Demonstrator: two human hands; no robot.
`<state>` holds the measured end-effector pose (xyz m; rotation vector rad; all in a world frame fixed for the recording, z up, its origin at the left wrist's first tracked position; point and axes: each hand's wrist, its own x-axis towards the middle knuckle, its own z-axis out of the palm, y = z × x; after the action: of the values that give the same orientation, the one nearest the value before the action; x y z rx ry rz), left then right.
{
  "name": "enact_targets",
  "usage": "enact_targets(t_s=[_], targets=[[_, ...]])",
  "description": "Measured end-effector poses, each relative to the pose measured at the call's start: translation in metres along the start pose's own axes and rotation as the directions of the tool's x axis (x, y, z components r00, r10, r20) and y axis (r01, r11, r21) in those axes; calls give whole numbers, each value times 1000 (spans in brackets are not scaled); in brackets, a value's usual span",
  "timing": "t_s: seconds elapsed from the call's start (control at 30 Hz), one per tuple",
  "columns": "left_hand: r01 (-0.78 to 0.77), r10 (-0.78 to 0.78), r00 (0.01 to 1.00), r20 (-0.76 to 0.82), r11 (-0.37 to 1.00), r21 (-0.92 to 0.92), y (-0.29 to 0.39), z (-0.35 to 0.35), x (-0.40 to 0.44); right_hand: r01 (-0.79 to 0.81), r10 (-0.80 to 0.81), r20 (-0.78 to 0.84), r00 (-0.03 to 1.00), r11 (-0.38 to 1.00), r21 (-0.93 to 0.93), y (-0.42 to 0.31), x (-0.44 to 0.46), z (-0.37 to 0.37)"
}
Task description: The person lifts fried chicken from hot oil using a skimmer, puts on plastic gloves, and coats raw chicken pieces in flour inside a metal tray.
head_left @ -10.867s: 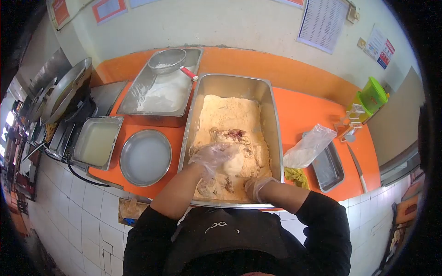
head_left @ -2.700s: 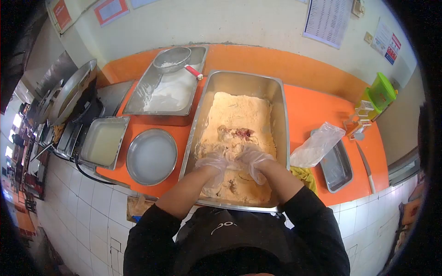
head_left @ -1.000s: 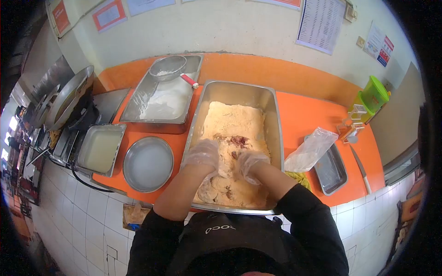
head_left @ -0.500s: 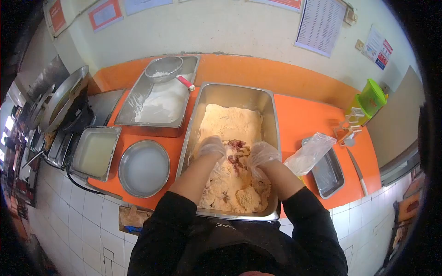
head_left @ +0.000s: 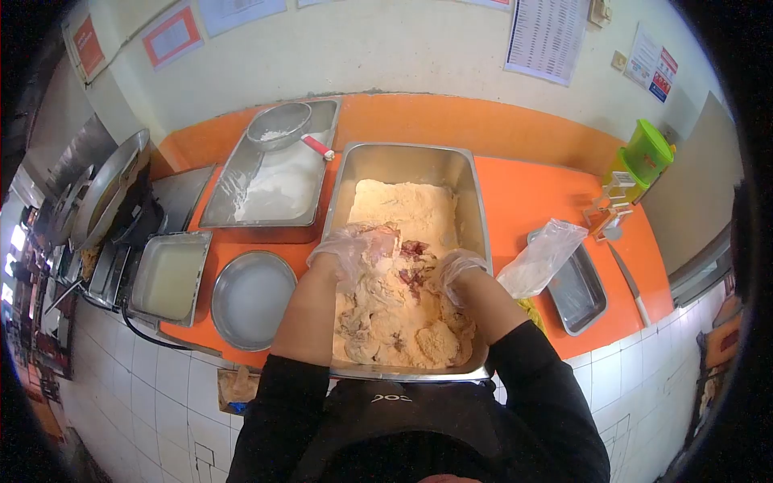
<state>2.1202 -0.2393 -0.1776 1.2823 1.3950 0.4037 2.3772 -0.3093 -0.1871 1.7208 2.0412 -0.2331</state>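
Observation:
A deep steel pan point(head_left: 478, 193) holds pale orange breading flour point(head_left: 403, 203), with dark red raw meat point(head_left: 413, 278) in the middle. Floured, lumpy pieces point(head_left: 374, 334) lie in its near part. My left hand point(head_left: 354, 251), in a clear plastic glove, is over the pan's left side beside the meat. Its fingers stretch rightward, dusted with flour. My right hand point(head_left: 459, 272), gloved too, is at the pan's right side, its fingers low in the flour and mostly hidden.
On the left stand a tray of white flour point(head_left: 278, 189) with a sieve point(head_left: 279, 126), a round pan of cloudy liquid point(head_left: 254, 300) and a tray of pale liquid point(head_left: 169, 278). Rightward are a plastic bag point(head_left: 543, 262), a metal tray point(head_left: 577, 294), a knife point(head_left: 630, 282) and green containers point(head_left: 648, 154).
My left hand has moved left and up, away from the meat, and turned so its fingers point right. My right hand stays near the pan's right side. The view has shifted slightly.

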Motion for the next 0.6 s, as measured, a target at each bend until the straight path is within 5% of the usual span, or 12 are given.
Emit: enact_targets(t_s=[0.07, 0.17, 0.23, 0.3, 0.37, 0.4, 0.47, 0.53, 0.57, 0.6], targets=[[-80, 90, 995, 48, 981, -177, 23, 4, -35, -111, 124, -84, 989, 983, 145, -2, -14, -20], [-186, 226, 973, 49, 889, -419, 24, 21, -37, 167, -109, -137, 985, 826, 538, -9, -60, -77], [-266, 317, 948, 14, 819, -508, 22, 38, -36, 295, -255, -208, 944, 375, 879, -8, -27, -41], [-370, 418, 908, -37, 754, -542, 28, 57, -43, 200, -243, -211, 947, -69, 977, -10, -21, -25], [-335, 371, 928, 19, 857, -392, 27, 62, -36, 3, -167, -52, 985, -282, 960, -18, -43, -48], [-316, 345, 938, 41, 896, -312, 26, 64, -33, 17, -142, -57, 988, -268, 963, -19, -41, -44], [-475, 480, 877, 18, 859, 190, 17, 66, -33, 43, -98, -68, 993, -238, 970, -20, -33, -33], [-402, 416, 909, -24, 892, 208, 13, 70, -31, 0, -78, -20, 997, -242, 970, -24, -33, -34], [-269, 267, 962, -49, 963, -32, 16, 75, -27, -22, -70, 5, 998, -244, 970, -26, -34, -36], [-116, 109, 993, -37, 956, -271, 17, 78, -23, 17, -57, -20, 998, -60, 998, -27, -42, -45]])
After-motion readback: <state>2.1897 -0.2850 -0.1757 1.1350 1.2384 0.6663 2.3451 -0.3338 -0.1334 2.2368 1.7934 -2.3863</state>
